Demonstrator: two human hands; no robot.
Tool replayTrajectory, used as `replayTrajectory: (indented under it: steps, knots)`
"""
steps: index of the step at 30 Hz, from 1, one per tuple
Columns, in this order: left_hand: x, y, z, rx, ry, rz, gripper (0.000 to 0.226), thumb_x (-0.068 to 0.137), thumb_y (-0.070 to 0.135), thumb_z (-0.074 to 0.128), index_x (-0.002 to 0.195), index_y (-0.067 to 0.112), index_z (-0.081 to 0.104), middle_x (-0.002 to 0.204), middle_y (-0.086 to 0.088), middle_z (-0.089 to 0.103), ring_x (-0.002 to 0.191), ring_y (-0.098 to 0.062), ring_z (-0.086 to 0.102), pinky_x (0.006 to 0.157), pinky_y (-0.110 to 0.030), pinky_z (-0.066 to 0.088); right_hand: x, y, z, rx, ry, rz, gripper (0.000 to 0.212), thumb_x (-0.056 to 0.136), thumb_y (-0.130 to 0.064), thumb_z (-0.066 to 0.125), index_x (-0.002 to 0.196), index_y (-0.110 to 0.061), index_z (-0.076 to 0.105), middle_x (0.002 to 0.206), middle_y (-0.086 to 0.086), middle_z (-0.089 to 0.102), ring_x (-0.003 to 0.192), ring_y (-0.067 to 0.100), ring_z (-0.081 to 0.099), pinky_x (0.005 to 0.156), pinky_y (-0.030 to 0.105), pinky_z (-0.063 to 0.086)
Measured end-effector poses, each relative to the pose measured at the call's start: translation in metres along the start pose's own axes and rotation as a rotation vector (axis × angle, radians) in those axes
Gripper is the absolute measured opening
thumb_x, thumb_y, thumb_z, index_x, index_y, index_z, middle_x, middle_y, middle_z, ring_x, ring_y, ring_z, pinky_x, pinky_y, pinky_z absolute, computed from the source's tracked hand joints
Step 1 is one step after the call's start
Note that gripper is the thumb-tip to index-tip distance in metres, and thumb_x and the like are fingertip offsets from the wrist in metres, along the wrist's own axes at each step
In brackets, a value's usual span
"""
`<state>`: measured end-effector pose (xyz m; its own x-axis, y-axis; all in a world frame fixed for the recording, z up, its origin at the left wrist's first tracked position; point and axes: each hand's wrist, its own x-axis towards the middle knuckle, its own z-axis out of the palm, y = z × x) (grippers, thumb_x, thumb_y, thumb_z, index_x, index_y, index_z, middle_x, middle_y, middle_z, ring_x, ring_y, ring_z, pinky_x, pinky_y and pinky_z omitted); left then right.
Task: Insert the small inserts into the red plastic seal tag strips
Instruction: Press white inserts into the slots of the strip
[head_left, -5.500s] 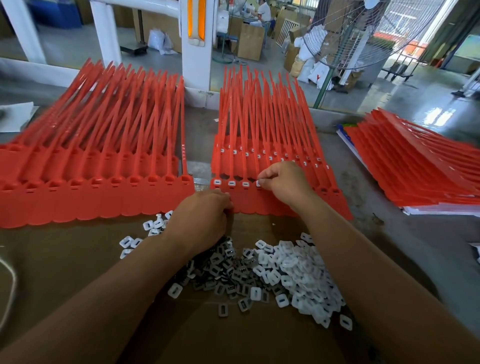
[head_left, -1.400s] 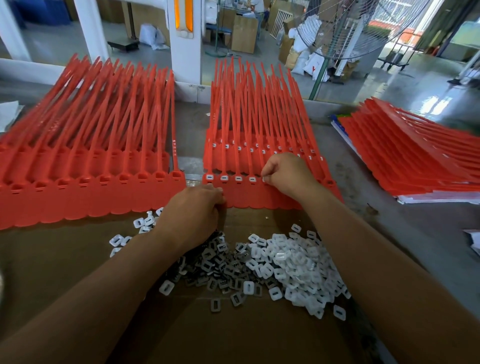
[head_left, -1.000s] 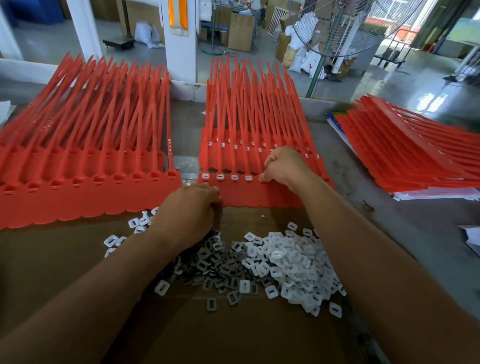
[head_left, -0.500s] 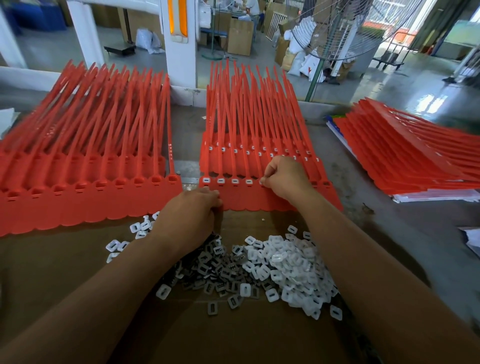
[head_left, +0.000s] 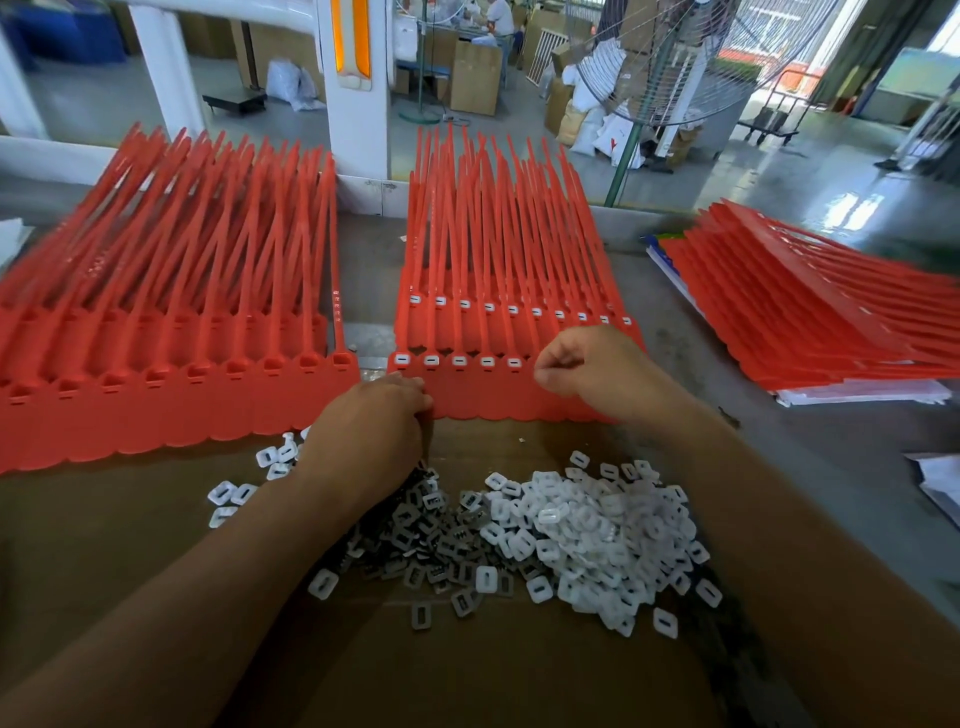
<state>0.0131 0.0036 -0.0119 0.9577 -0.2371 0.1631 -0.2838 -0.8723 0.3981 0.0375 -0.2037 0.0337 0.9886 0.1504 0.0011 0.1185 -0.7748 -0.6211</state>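
A stack of red seal tag strips (head_left: 488, 389) lies in the middle of the bench, tails pointing away. Several white inserts (head_left: 457, 360) sit in the sockets of its front row, and a second filled row shows behind. My right hand (head_left: 587, 366) hovers over that front row just right of the last filled socket, fingers curled, thumb and forefinger pinched together; what they hold is too small to see. My left hand (head_left: 376, 423) rests curled on the strip's near edge, its fingers hidden. A heap of loose white and grey inserts (head_left: 561, 535) lies on brown cardboard (head_left: 130, 545) below.
A wider stack of red strips with empty sockets (head_left: 171, 384) lies to the left. Another red stack (head_left: 810, 317) rests on papers at the right. A white post (head_left: 358, 83) and a standing fan (head_left: 660, 73) rise beyond the bench.
One more white insert sits in the front row than 5.5 s ago. My right hand has shifted slightly right along the row. My left hand has stayed put.
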Motion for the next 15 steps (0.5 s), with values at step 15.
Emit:
replayTrajectory:
  steps: [15]
  knots:
    - [-0.003, 0.002, -0.001, 0.006, 0.03, -0.003, 0.043, 0.085, 0.001, 0.041, 0.123, 0.015, 0.056, 0.139, 0.004, 0.044, 0.131, -0.013, 0.035, 0.107, -0.025, 0.024, -0.039, 0.005, -0.009, -0.284, -0.218, 0.073, 0.011, 0.075, -0.016, 0.073, 0.073, -0.026, 0.067, 0.065, -0.021, 0.056, 0.061, -0.007, 0.052, 0.053, 0.004, 0.037]
